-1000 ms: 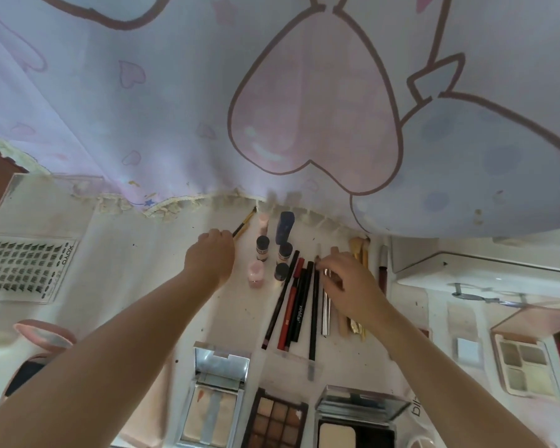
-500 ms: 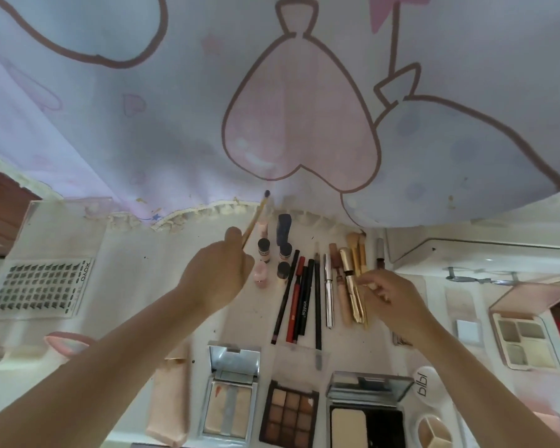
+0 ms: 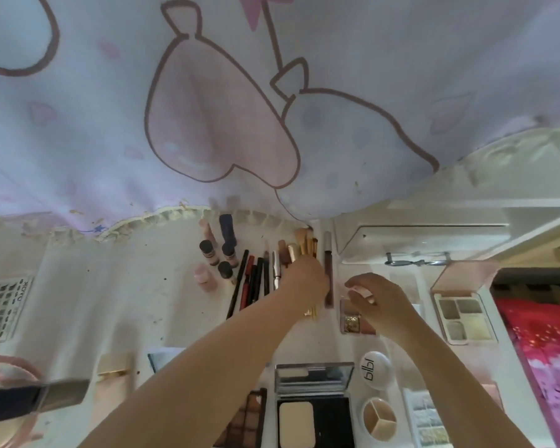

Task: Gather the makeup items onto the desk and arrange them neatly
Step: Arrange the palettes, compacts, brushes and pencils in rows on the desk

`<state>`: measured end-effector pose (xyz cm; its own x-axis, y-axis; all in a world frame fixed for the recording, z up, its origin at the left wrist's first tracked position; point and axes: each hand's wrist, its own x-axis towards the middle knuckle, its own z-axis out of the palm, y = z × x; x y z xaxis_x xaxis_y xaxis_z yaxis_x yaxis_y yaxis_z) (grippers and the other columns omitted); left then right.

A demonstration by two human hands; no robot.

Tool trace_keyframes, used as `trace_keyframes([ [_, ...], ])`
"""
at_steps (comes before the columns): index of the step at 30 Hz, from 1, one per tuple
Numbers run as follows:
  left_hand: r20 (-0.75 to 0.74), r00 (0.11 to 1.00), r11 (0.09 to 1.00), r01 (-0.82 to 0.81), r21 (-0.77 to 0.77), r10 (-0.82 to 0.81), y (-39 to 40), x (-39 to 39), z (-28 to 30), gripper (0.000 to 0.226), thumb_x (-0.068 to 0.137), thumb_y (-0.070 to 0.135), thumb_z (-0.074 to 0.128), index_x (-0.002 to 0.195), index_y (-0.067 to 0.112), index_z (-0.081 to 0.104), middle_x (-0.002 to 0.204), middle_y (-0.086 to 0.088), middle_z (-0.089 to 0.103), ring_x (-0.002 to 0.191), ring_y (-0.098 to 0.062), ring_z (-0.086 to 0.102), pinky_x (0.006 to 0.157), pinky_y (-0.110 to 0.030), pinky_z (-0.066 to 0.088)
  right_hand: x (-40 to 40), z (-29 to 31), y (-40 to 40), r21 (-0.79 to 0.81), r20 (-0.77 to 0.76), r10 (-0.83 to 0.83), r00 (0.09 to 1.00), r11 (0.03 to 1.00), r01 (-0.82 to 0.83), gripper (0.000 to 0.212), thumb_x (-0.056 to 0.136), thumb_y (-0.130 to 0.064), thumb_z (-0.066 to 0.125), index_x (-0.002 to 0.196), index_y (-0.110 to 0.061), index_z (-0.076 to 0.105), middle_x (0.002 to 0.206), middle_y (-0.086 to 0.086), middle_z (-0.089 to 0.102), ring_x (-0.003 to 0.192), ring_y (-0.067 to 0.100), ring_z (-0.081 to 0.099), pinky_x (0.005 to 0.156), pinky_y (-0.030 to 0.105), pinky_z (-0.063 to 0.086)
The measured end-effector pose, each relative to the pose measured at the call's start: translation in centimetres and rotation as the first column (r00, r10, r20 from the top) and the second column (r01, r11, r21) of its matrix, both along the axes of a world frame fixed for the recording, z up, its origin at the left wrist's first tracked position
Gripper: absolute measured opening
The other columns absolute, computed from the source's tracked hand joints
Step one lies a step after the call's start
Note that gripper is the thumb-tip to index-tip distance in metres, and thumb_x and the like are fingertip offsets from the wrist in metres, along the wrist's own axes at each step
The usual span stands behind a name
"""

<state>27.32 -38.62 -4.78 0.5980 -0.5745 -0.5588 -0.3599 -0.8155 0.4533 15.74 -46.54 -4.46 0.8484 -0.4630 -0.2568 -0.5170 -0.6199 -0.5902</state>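
**A:** I'm on the head view. What do you make of the hands?

**B:** I see the left hand (image 3: 306,279) at the centre of the frame, reaching across onto the row of gold-handled brushes (image 3: 306,242). Its fingers are curled down over them, and gold handle ends poke out just below the wrist. I think it grips one or more brushes, but the hand hides the contact, so I can't tell for sure.

**A:** And the other one?

**B:** The right hand (image 3: 377,297) hovers right of centre, fingers loosely bent, holding nothing I can make out. It sits above a small clear case with glittery pans (image 3: 353,320).

**A:** Where is the makeup?

**B:** All on the white desk (image 3: 117,286). Left of the left hand I see a row of pencils (image 3: 251,281), black and red, lying side by side, with a silver pen (image 3: 276,265) beside them. Further left stand small dark-capped bottles (image 3: 207,250) and a blue tube (image 3: 227,229). A long brown stick (image 3: 328,273) lies between the two hands.

**A:** Lower frame?

**B:** An open powder compact (image 3: 314,402) at bottom centre, an eyeshadow palette (image 3: 249,418) touching its left side, a white round lid (image 3: 375,370) and a three-part round pot (image 3: 379,417) to its right. A four-pan palette (image 3: 466,315) lies at the right, a lash tray (image 3: 0,305) at the far left. A patterned curtain (image 3: 207,108) fills the upper frame.
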Motion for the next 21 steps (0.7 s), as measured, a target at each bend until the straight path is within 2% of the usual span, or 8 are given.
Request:
trace_keyframes([
  [3, 0.028, 0.999, 0.999, 0.019, -0.027, -0.018, -0.3, -0.4, 0.0, 0.025, 0.093, 0.016, 0.041, 0.108, -0.002, 0.048, 0.107, -0.018, 0.061, 0.098, -0.031, 0.06, 0.071, -0.032, 0.046, -0.6, -0.4, -0.4, 0.026, 0.008, 0.004, 1.0, 1.0, -0.004, 0.022, 0.089, -0.011, 0.049, 0.108, -0.007, 0.06, 0.113, 0.006, 0.06, 0.088, 0.008, 0.05, 0.073, 0.007, 0.031],
  [5, 0.08, 0.995, 0.998, 0.06, -0.017, -0.059, 0.0, -0.8, -0.1, 0.025, 0.093, 0.021, 0.041, 0.106, 0.001, 0.048, 0.102, -0.015, 0.062, 0.092, -0.03, 0.061, 0.065, -0.033, 0.045, -0.8, -0.6, -0.2, 0.03, 0.007, 0.009, 1.0, 1.0, -0.009, 0.023, 0.089, -0.011, 0.049, 0.109, -0.006, 0.06, 0.114, 0.007, 0.06, 0.093, 0.011, 0.054, 0.076, 0.009, 0.033],
  [8, 0.204, 0.951, 0.972, 0.225, 0.065, -0.234, 1.9, -0.5, -0.2, 0.021, 0.093, 0.023, 0.04, 0.103, 0.007, 0.049, 0.099, -0.011, 0.06, 0.079, -0.024, 0.056, 0.06, -0.031, 0.044, -0.2, -1.0, 0.4, 0.003, 0.012, 0.056, 0.998, 0.998, -0.056, 0.021, 0.089, -0.01, 0.048, 0.106, -0.006, 0.06, 0.109, 0.006, 0.06, 0.096, 0.016, 0.055, 0.079, 0.013, 0.033],
  [11, 0.265, 0.886, 0.924, 0.377, 0.065, -0.38, 4.6, 0.5, 0.3, 0.022, 0.093, 0.023, 0.037, 0.103, 0.01, 0.052, 0.1, -0.008, 0.06, 0.083, -0.022, 0.057, 0.066, -0.03, 0.046, 1.4, -1.1, 1.3, -0.06, -0.011, 0.195, 0.981, 0.979, -0.195, 0.019, 0.09, -0.011, 0.046, 0.1, -0.006, 0.061, 0.101, 0.007, 0.06, 0.093, 0.017, 0.054, 0.075, 0.015, 0.032],
  [14, 0.251, 0.858, 0.888, 0.459, 0.019, -0.448, 8.2, 2.1, 1.4, 0.024, 0.094, 0.021, 0.036, 0.107, 0.013, 0.055, 0.105, -0.004, 0.058, 0.095, -0.019, 0.056, 0.073, -0.024, 0.04, 2.9, -0.8, 2.3, -0.108, 0.007, 0.281, 0.96, 0.954, -0.279, 0.022, 0.089, -0.013, 0.046, 0.108, -0.008, 0.059, 0.108, 0.005, 0.057, 0.092, 0.01, 0.047, 0.078, 0.015, 0.032],
  [16, 0.372, 0.8, 0.85, 0.524, -0.053, -0.47, 11.1, 3.1, 2.8, 0.026, 0.093, 0.019, 0.036, 0.103, 0.012, 0.06, 0.098, -0.003, 0.062, 0.087, -0.016, 0.059, 0.077, -0.024, 0.044, 3.8, -0.1, 3.2, -0.141, 0.072, 0.284, 0.956, 0.952, -0.272, 0.023, 0.089, -0.013, 0.047, 0.109, -0.01, 0.058, 0.112, 0.003, 0.057, 0.094, 0.006, 0.044, 0.08, 0.014, 0.03],
  [19, 0.724, 0.665, 0.785, 0.542, -0.299, -0.183, 15.1, 4.7, 4.2, 0.027, 0.081, 0.012, 0.043, 0.082, 0.002, 0.067, 0.068, -0.006, 0.066, 0.055, -0.018, 0.061, 0.05, -0.02, 0.049, 5.8, 1.3, 4.7, -0.157, 0.158, 0.292, 0.943, 0.951, -0.268, 0.022, 0.089, -0.013, 0.048, 0.108, -0.011, 0.059, 0.113, 0.001, 0.057, 0.098, 0.006, 0.044, 0.086, 0.015, 0.028],
  [21, 0.763, 0.643, 0.861, 0.352, -0.368, 0.064, 17.0, 6.4, 3.9, 0.027, 0.078, 0.009, 0.044, 0.089, -0.004, 0.066, 0.074, -0.014, 0.067, 0.063, -0.026, 0.065, 0.051, -0.024, 0.05, 7.7, 2.2, 6.2, -0.191, 0.214, 0.319, 0.923, 0.941, -0.28, 0.023, 0.088, -0.012, 0.049, 0.109, -0.01, 0.059, 0.114, 0.003, 0.058, 0.106, 0.013, 0.049, 0.089, 0.015, 0.026],
])
